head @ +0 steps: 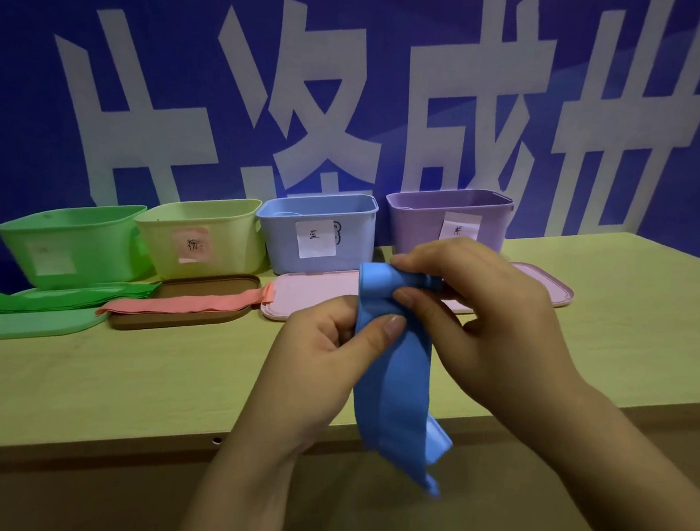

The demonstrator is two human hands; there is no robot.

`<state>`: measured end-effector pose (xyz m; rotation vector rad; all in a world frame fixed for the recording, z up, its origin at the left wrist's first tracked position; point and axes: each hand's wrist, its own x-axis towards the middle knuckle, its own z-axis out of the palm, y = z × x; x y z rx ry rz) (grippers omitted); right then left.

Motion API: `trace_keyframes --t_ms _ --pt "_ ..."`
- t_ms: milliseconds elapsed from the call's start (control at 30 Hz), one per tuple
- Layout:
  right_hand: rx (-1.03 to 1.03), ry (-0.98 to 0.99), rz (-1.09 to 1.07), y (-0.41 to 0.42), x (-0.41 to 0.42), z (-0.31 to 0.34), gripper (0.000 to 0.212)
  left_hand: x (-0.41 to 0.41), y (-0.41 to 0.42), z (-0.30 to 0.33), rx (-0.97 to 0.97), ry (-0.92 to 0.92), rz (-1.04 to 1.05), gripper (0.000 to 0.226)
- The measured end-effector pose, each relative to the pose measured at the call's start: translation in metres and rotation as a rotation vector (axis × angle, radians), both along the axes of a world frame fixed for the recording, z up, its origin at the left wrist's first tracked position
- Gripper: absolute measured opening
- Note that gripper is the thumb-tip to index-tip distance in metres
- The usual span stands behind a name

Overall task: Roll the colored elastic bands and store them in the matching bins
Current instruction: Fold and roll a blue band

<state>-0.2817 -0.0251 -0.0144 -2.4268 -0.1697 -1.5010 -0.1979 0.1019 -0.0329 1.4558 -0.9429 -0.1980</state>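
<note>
Blue backdrop (37,73) with big white characters behind a pale wood table (121,381); its near edge runs just below both wrists. Far left of the hands: green bin (78,244) near the table's left edge, green lid (21,325) flat in front of it, green bands (61,297) lying across the lid. Next, still left of the left hand: yellow bin (200,232) with a pinkish label, brown lid (193,320) in front, pink bands (186,303) stretched over it, their right end reaching the pink lid (312,300). Blue bin (317,229), white label, sits behind and just left of the hands. Left hand (325,347): fingers curled, thumb pinching the blue band (389,377) partway down its length. Right hand (478,317): thumb and fingertips pinch the band's top end, which is curled into a small partial roll. Rest of the band hangs loose between the wrists, lower tail dropping past the table's near edge. Purple bin (448,222) sits behind the right hand, touching the backdrop; a second pink lid (547,287) pokes out to the right of that hand. Bare tabletop open left of the left hand, in front of the lids, and right of the right hand out to the frame edge.
</note>
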Motion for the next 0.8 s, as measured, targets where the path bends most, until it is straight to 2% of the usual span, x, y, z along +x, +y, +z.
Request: trace_keyframes --t_ms 333,467,533,633,700,800 --pt "-0.001 0.068 0.059 0.002 -0.002 -0.005 0.024 0.003 0.001 -0.004 -0.02 -0.058 -0.019 0.028" --pt "0.0 0.094 0.048 0.001 -0.001 -0.009 0.015 0.002 -0.001 -0.005 -0.028 -0.074 0.043 0.049" --pt "0.047 0.146 0.063 0.0 0.001 -0.009 0.016 -0.002 -0.002 -0.004 -0.042 -0.015 0.079 0.054" --pt "0.306 0.313 0.229 -0.001 -0.004 0.001 0.017 -0.001 -0.002 -0.003 -0.056 0.091 0.066 0.047" --pt "0.464 0.487 0.314 -0.002 -0.007 0.009 0.03 0.003 0.001 0.0 -0.08 0.102 0.038 0.035" --pt "0.45 0.588 0.239 -0.004 -0.005 0.012 0.041 0.008 0.003 0.002 -0.096 0.086 -0.024 0.024"
